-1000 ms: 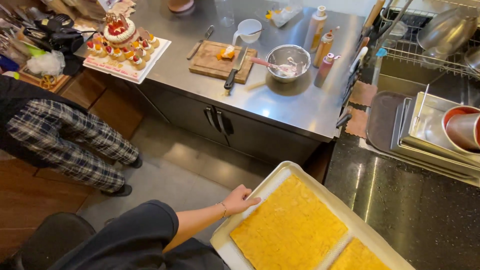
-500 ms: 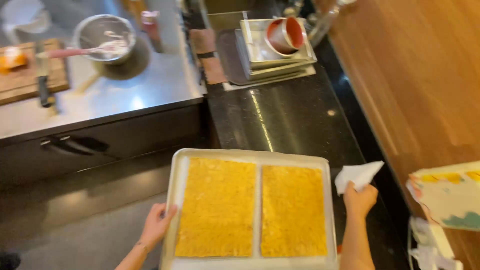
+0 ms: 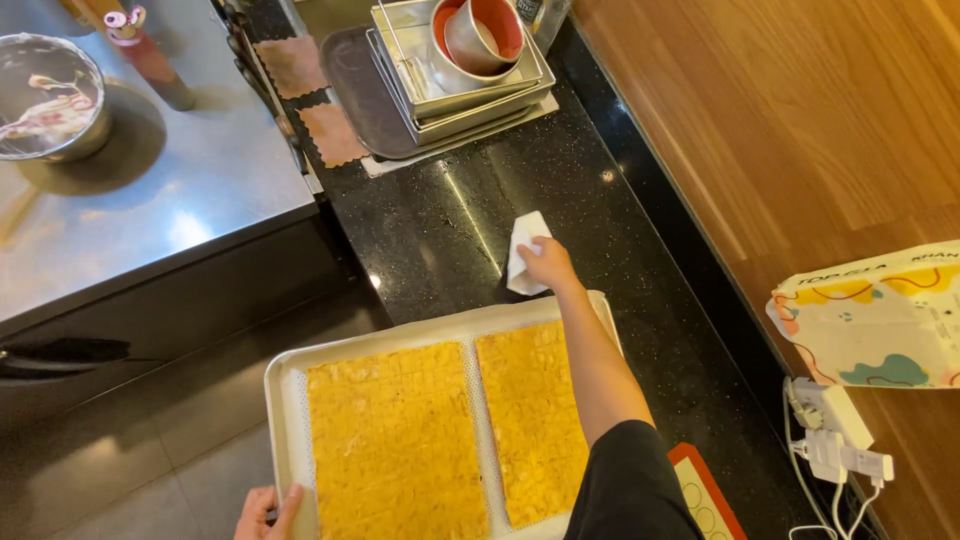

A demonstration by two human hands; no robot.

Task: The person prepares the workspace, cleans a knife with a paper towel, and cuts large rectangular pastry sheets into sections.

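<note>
A pale baking tray [image 3: 285,385] carries two golden, textured baked sheets [image 3: 395,445] side by side. My left hand [image 3: 268,510] grips the tray's near left edge at the bottom of the view. My right hand [image 3: 548,264] reaches over the tray's far right corner and presses a folded white cloth [image 3: 523,250] onto the black speckled counter [image 3: 430,230]. The cloth lies just beyond the tray's far rim.
Stacked metal trays [image 3: 470,95] with a red-rimmed round tin [image 3: 478,35] sit at the counter's far end beside brown mats [image 3: 330,130]. A steel table [image 3: 150,200] at left holds a mixing bowl [image 3: 45,95] and a bottle [image 3: 150,60]. Wooden surface [image 3: 800,130], a printed bag [image 3: 880,320] and white chargers [image 3: 835,440] lie right.
My right hand has left the tray's right edge and moved forward with the cloth onto the black counter. My view has shifted right and closer; the left hand still holds the tray.
</note>
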